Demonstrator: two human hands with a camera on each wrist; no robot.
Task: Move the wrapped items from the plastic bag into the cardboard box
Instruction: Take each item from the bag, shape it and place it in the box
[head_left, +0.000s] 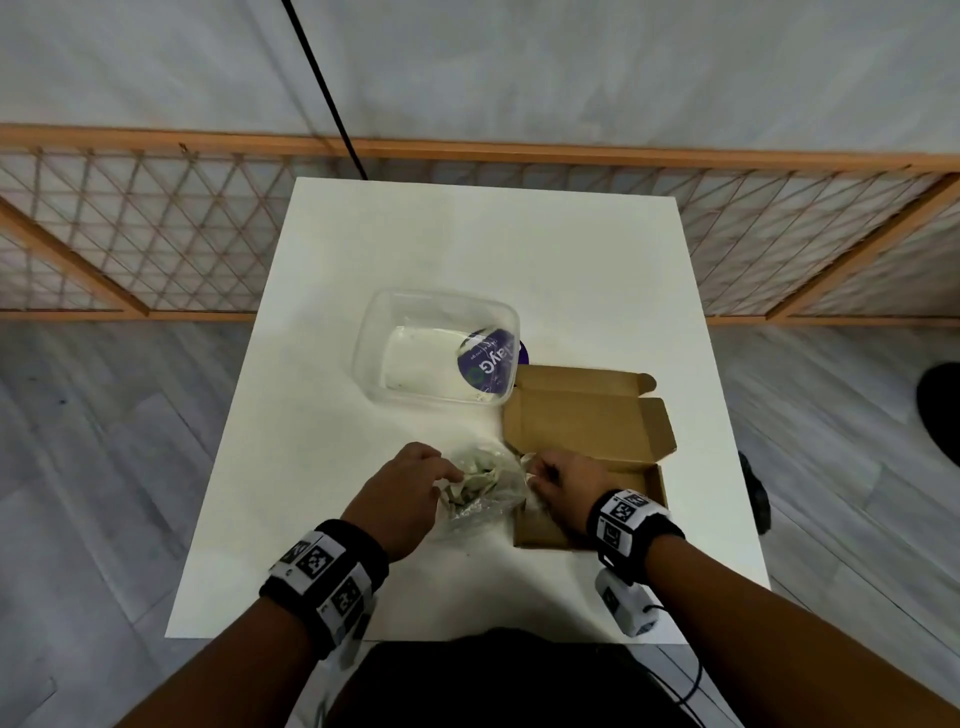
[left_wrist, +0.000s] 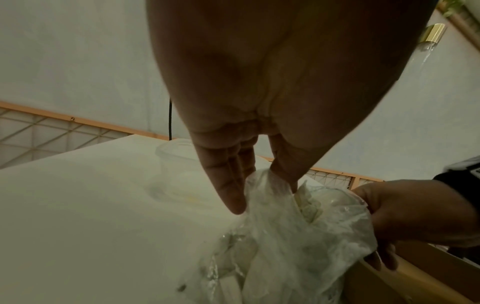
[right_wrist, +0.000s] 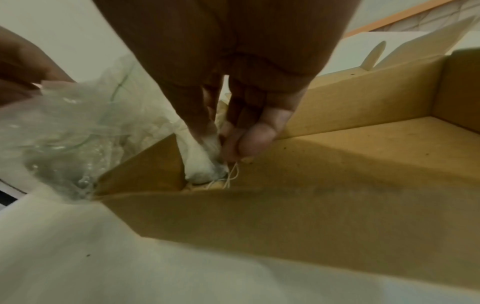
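Note:
A crumpled clear plastic bag (head_left: 488, 499) (left_wrist: 298, 246) (right_wrist: 64, 127) lies on the white table, against the left wall of the open cardboard box (head_left: 592, 426) (right_wrist: 337, 164). Pale wrapped items (head_left: 475, 480) (left_wrist: 309, 205) show through the bag. My left hand (head_left: 452, 475) (left_wrist: 259, 193) pinches the bag's left edge between thumb and fingers. My right hand (head_left: 537, 475) (right_wrist: 223, 148) is at the bag's right side, above the box's near left corner. There it pinches a white wrapped item (right_wrist: 202, 164) with thin strings, which hangs just inside the box wall.
A clear plastic container (head_left: 436, 348) with a purple label stands behind the bag, touching the box lid. The table (head_left: 467, 249) is bare beyond it. A wooden lattice fence (head_left: 156, 234) and a black cable (head_left: 322, 88) stand past the far edge.

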